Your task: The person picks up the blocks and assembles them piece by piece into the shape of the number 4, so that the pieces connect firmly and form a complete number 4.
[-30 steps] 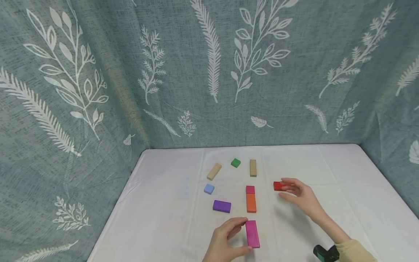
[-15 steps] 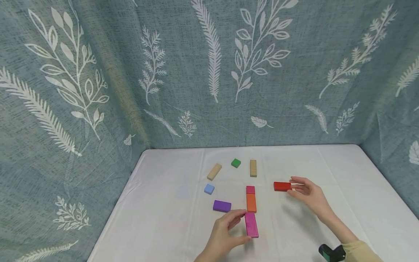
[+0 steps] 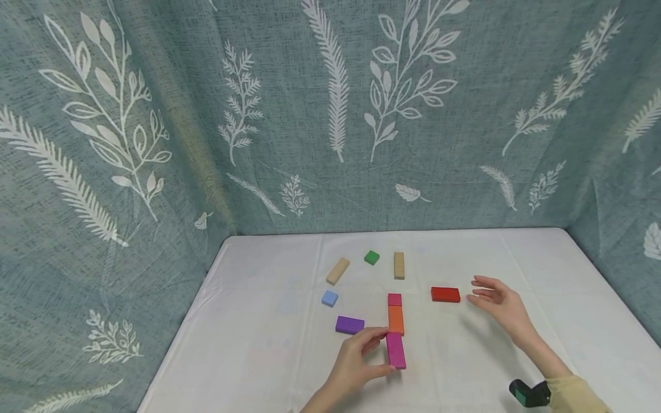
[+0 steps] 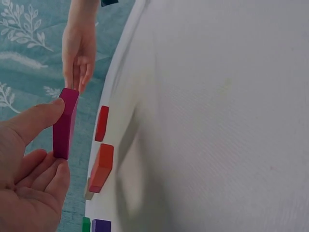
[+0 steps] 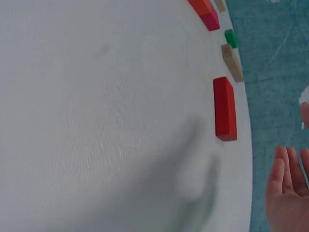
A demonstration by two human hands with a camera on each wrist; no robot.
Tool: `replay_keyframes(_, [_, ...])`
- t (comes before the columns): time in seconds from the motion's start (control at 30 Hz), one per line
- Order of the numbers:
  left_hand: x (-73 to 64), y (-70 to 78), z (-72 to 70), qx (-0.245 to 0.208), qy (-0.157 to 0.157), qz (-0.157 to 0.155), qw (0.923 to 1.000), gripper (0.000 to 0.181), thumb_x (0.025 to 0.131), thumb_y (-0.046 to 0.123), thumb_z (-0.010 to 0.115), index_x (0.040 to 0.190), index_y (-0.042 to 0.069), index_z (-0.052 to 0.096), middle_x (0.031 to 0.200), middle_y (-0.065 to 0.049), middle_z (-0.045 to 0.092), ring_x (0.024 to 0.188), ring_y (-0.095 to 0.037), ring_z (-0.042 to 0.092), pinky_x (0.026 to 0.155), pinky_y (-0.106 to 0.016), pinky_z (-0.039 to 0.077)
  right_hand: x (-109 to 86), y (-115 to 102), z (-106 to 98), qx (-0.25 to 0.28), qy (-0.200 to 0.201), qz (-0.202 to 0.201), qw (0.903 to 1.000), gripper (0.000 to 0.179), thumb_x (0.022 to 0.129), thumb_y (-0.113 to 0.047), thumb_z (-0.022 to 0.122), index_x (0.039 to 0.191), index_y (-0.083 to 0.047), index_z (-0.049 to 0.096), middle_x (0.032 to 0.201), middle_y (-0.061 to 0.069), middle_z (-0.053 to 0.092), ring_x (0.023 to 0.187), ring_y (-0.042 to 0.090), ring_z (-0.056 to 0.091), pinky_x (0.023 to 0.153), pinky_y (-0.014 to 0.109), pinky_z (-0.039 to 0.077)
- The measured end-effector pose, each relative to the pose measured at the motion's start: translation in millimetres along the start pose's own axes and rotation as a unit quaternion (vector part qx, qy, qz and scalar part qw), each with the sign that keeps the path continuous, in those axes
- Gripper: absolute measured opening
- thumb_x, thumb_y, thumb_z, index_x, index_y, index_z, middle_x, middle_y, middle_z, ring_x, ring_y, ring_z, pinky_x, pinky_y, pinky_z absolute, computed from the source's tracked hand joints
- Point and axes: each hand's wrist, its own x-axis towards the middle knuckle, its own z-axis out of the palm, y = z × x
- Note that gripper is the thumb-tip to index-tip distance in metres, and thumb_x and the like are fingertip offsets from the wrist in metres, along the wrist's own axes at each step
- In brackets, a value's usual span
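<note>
My left hand pinches a magenta rectangular block by its two ends, thumb at the near end and fingertips at the far end. In the left wrist view the magenta block is held above the white cloth. Its far end sits right by the near end of an orange block, which lies in line with a small crimson block. My right hand hovers with relaxed fingers just right of a red block, apart from it, holding nothing. The red block lies flat in the right wrist view.
Left of the row lie a purple block and a light blue block. Farther back are a green block and two plain wood blocks, one slanted, one straight. A patterned teal curtain borders the white table.
My left hand has carried the magenta block away from me, up to the orange block's near end. The right hand has let go of the red block and drawn off to the right.
</note>
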Motion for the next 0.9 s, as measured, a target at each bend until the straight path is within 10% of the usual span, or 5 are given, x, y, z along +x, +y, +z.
replay_keyframes(0.43, [13.1, -14.5, 2.5, 0.019, -0.007, 0.018, 0.9996, 0.058, 0.070, 0.003, 0.081, 0.123, -0.004, 0.057, 0.122, -0.014, 0.062, 0.117, -0.027, 0.059, 0.098, -0.018, 0.047, 12.0, 20, 1, 0.002, -0.006, 0.017, 0.9998, 0.064, 0.090, -0.034, 0.063, 0.138, 0.002, 0.040, 0.131, 0.024, 0.051, 0.089, -0.019, 0.048, 0.074, 0.004, 0.048])
replay_keyframes(0.7, [18.5, -19.6, 2.2, 0.021, -0.016, 0.002, 0.9997, 0.059, 0.070, 0.005, 0.081, 0.123, -0.002, 0.058, 0.124, -0.013, 0.062, 0.118, -0.026, 0.058, 0.099, -0.019, 0.047, 21.2, 21, 4, -0.017, -0.019, 0.034, 0.9991, 0.065, 0.091, -0.036, 0.063, 0.139, 0.001, 0.040, 0.133, 0.026, 0.050, 0.111, 0.028, 0.058, 0.083, 0.022, 0.056])
replay_keyframes(0.9, [18.9, -22.4, 3.3, -0.001, -0.029, 0.000, 0.9996, 0.058, 0.070, 0.001, 0.080, 0.123, -0.003, 0.057, 0.124, -0.016, 0.061, 0.118, -0.026, 0.058, 0.099, -0.016, 0.046, 25.4, 20, 8, -0.020, -0.032, 0.048, 0.9981, 0.063, 0.091, -0.034, 0.062, 0.139, 0.001, 0.040, 0.134, 0.027, 0.050, 0.116, 0.037, 0.055, 0.092, 0.042, 0.055])
